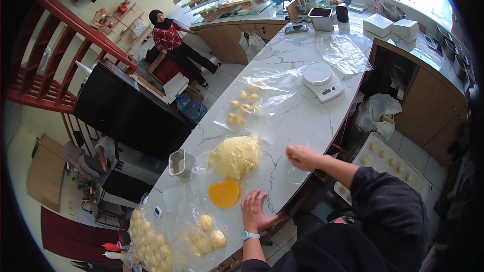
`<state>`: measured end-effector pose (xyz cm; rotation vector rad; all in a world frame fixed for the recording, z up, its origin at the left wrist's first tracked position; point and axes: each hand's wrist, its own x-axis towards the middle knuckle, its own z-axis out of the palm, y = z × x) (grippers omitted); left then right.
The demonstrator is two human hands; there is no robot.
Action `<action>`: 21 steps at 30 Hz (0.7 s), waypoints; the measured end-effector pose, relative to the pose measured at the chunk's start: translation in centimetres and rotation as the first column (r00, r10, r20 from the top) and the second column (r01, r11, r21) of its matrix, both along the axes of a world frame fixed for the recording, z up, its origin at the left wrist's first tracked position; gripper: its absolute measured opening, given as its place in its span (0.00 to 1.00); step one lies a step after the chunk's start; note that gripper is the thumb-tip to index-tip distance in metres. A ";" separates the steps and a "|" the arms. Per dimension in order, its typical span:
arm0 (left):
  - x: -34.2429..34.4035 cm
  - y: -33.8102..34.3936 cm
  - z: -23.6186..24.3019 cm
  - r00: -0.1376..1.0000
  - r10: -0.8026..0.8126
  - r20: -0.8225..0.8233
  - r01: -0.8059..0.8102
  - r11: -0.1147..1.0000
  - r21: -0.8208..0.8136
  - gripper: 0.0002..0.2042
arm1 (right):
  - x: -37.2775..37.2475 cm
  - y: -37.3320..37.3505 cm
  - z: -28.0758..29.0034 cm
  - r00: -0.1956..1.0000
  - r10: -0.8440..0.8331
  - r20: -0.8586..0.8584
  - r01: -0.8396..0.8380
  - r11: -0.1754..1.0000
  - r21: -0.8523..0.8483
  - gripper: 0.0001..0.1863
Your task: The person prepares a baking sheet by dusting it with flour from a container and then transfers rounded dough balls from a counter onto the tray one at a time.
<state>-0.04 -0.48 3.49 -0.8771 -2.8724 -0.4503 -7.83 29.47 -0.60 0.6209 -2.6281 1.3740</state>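
Note:
My right hand [302,157] is curled down on the marble counter [282,121], right of a large mound of pale dough [233,155] on plastic; whatever is under its fingers is hidden. My left hand [254,210] rests open near the counter's edge, beside a yellow dough scraper [223,193]. Dough balls lie under plastic at the lower left [205,222] and in smaller pieces [241,105] farther along the counter. A white scale [322,85] stands beyond my right hand.
A clear container [180,162] and small timer [158,212] are at the left. A tray of dough balls [381,168] is below the counter at right. A person in red [169,38] stands across the room; another person [85,156] is at lower left.

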 end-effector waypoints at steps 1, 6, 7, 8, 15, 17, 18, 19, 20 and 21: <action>0.2 0.1 0.0 1.000 -0.005 0.022 0.005 1.000 0.007 0.40 | -0.1 1.3 0.4 0.999 -0.033 -0.016 0.033 0.999 0.004 0.04; -0.4 1.6 -0.2 0.999 -0.026 0.041 0.024 0.999 0.038 0.40 | -5.7 1.4 0.7 0.931 -0.288 -0.225 0.320 0.940 0.119 0.04; -0.4 1.1 -0.3 0.999 -0.022 0.036 0.021 0.999 0.037 0.40 | -5.6 -0.4 0.9 0.953 -0.260 -0.154 0.277 0.955 0.102 0.05; -0.3 1.0 -0.5 0.999 -0.020 0.031 0.019 0.999 0.036 0.40 | -4.6 -1.9 1.0 0.969 -0.231 -0.085 0.237 0.968 0.083 0.05; 0.1 0.7 -0.9 0.997 0.008 0.081 -0.011 0.999 0.040 0.40 | 2.1 2.1 1.0 0.969 -0.208 0.135 0.239 0.930 -0.279 0.34; 0.0 0.7 -0.4 0.999 0.018 0.038 -0.019 0.999 0.029 0.40 | 0.3 3.6 3.6 0.974 -0.154 0.164 0.175 0.977 -0.124 0.32; -0.1 1.1 -0.2 0.999 0.005 0.047 -0.007 0.999 0.032 0.40 | -1.1 4.2 3.8 0.971 -0.166 0.173 0.188 0.975 -0.120 0.32; -0.2 1.3 -0.2 0.999 0.004 0.045 -0.005 0.999 0.033 0.40 | -2.8 4.5 3.4 0.953 -0.188 0.237 0.255 0.920 -0.297 0.30; -0.1 1.4 -0.3 0.999 0.005 0.043 -0.007 0.999 0.035 0.40 | -3.7 4.4 2.9 0.933 -0.196 0.301 0.321 0.829 -0.457 0.29; -0.1 1.4 -0.5 0.999 0.007 0.049 -0.009 0.999 0.043 0.40 | -3.6 3.6 2.5 0.932 -0.196 0.305 0.322 0.834 -0.448 0.29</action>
